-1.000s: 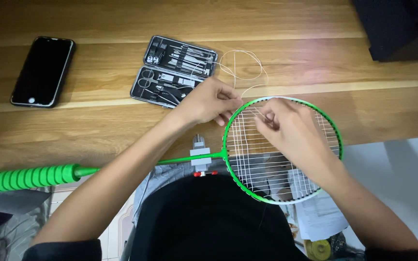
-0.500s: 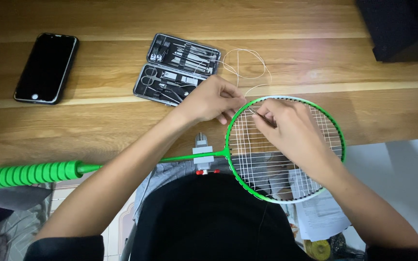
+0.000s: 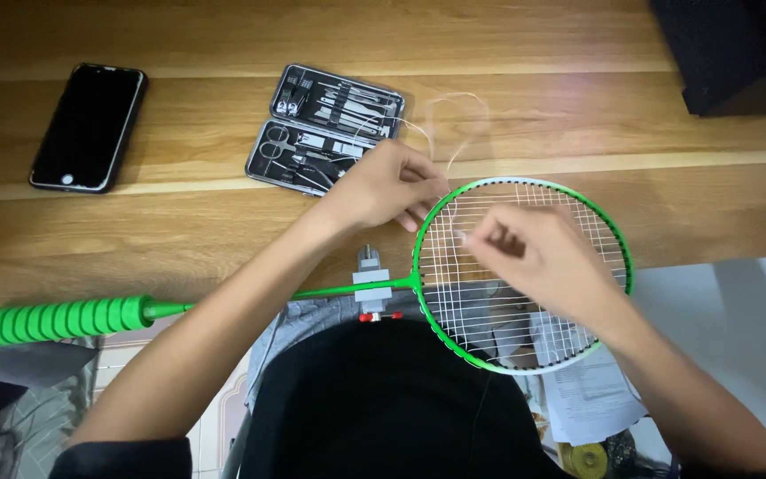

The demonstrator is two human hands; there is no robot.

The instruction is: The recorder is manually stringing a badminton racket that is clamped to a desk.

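Observation:
A green badminton racket (image 3: 609, 232) lies across my lap and the edge of the wooden table (image 3: 525, 115), its head over the table edge, its green grip (image 3: 50, 319) at the far left. My left hand (image 3: 387, 186) pinches the frame's upper left rim where a loose white string (image 3: 454, 120) loops onto the table. Over the string bed, my right hand (image 3: 538, 257) has its fingers closed, pinching a string near the upper left of the head. A small grey clamp (image 3: 372, 279) sits on the shaft by the throat.
An open black manicure tool case (image 3: 325, 129) lies on the table just beyond my left hand. A black phone (image 3: 89, 126) lies at the left. A dark object (image 3: 738, 49) fills the top right corner. Papers (image 3: 591, 399) lie on the floor below.
My right hand has drawn slightly back toward me and down across the string bed. The left hand stays at the rim. The view has shifted a little.

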